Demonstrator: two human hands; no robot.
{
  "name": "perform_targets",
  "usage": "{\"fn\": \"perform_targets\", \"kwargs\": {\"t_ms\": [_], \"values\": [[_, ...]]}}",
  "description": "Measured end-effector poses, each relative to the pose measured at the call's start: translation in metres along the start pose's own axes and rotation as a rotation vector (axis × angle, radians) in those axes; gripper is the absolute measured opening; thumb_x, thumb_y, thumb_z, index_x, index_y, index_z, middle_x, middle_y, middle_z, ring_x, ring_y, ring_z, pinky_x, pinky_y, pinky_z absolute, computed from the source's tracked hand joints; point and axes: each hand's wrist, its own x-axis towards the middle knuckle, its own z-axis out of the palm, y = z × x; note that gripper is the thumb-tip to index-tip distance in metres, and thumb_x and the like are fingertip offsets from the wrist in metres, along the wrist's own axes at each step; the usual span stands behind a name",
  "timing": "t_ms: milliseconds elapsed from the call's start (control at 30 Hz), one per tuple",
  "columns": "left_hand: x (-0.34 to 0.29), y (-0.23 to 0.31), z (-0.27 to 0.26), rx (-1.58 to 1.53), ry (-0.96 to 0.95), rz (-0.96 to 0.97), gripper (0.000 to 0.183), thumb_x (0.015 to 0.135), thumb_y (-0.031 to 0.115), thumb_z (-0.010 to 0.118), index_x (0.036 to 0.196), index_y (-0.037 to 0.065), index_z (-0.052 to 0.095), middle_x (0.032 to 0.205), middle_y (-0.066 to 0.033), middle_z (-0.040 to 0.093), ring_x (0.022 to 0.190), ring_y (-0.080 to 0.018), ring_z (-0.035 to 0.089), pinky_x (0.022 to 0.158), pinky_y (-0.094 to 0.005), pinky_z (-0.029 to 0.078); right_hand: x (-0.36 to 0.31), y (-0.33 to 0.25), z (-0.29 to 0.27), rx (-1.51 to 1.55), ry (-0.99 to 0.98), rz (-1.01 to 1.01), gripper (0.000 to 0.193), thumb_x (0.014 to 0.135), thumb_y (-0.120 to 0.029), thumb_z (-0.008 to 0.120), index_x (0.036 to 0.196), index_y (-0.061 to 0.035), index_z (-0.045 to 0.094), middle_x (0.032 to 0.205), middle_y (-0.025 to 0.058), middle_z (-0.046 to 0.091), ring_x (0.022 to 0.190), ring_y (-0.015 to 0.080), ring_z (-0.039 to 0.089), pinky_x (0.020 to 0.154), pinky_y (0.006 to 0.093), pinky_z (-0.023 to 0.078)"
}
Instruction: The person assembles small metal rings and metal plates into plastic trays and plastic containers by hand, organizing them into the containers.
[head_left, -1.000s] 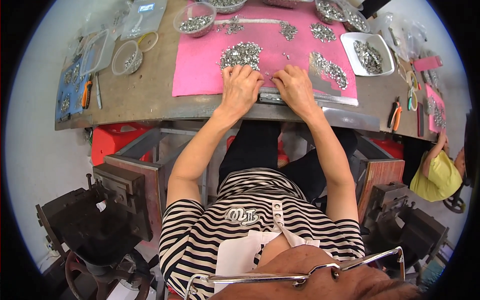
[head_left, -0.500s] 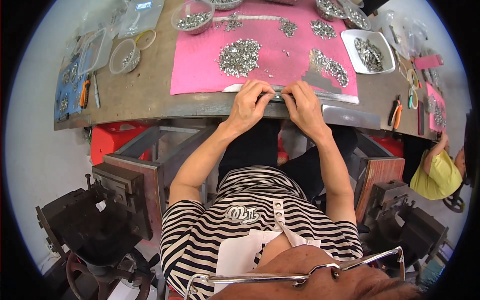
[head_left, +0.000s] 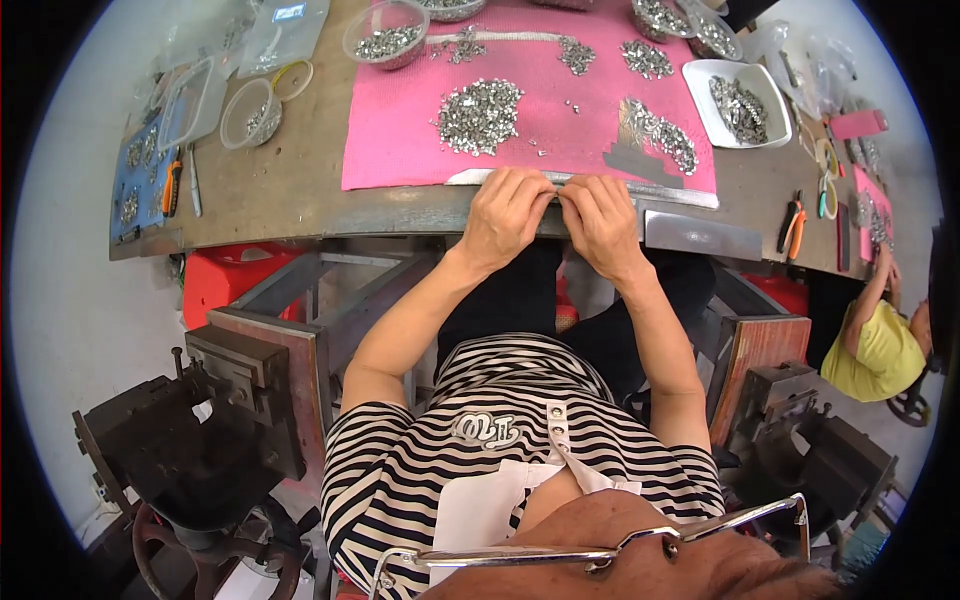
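Over the front edge of the bench, my left hand [head_left: 505, 217] and my right hand [head_left: 603, 224] meet fingertip to fingertip. Both are closed in a pinch. Whatever sits between the fingertips is too small and too covered to name. Just beyond them lies a pink mat [head_left: 400, 125], with a large heap of small silvery metal pieces [head_left: 478, 115] on it. A second, longer pile of metal pieces [head_left: 662, 138] rests to the right, beside a grey taped patch [head_left: 640, 163]. A few loose bits lie between the piles.
A white tray [head_left: 699, 100] of metal parts stands right of the mat; a clear round tub [head_left: 232, 125] stands left. Orange-handled pliers [head_left: 797, 228] and a flat metal plate [head_left: 702, 235] lie at the right edge. Dark machines [head_left: 200, 440] flank me. Another person in yellow [head_left: 872, 350] works at far right.
My hands have rolled inward and closed together, hiding the small shiny piece that showed between the fingertips before. The other person at far right has shifted slightly.
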Motion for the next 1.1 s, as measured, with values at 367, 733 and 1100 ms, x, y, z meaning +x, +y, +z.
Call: {"fn": "perform_targets", "kwargs": {"t_ms": [367, 733, 1100], "values": [[0.016, -0.022, -0.008, 0.050, -0.028, -0.042, 0.013, 0.086, 0.008, 0.072, 0.100, 0.009, 0.070, 0.096, -0.0048, 0.068, 0.089, -0.0254, 0.061, 0.093, -0.0429, 0.040, 0.001, 0.004, -0.001, -0.020, -0.063, -0.024, 0.021, 0.078, 0.001, 0.070, 0.097, -0.0020, 0.061, 0.094, 0.0098, 0.062, 0.086, 0.0276, 0.060, 0.077, 0.0396, 0.046], [0.050, -0.059, 0.001, 0.335, -0.243, 0.058, 0.010, 0.088, 0.019, 0.074, 0.094, 0.012, 0.072, 0.090, -0.0025, 0.063, 0.093, -0.0224, 0.057, 0.098, -0.0463, 0.033, 0.004, 0.006, -0.006, 0.139, -0.113, 0.112, 0.016, 0.082, 0.003, 0.070, 0.095, -0.0021, 0.062, 0.093, 0.0117, 0.063, 0.086, 0.0309, 0.062, 0.077, 0.0393, 0.047], [0.051, -0.063, 0.005, 0.297, -0.156, 0.098, 0.006, 0.086, 0.017, 0.074, 0.089, 0.012, 0.071, 0.084, -0.0017, 0.064, 0.089, -0.0210, 0.059, 0.097, -0.0484, 0.034, 0.004, 0.001, -0.003, 0.016, -0.074, 0.044, 0.016, 0.082, 0.004, 0.070, 0.095, -0.0017, 0.061, 0.092, 0.0118, 0.063, 0.084, 0.0309, 0.062, 0.075, 0.0401, 0.047]]}}
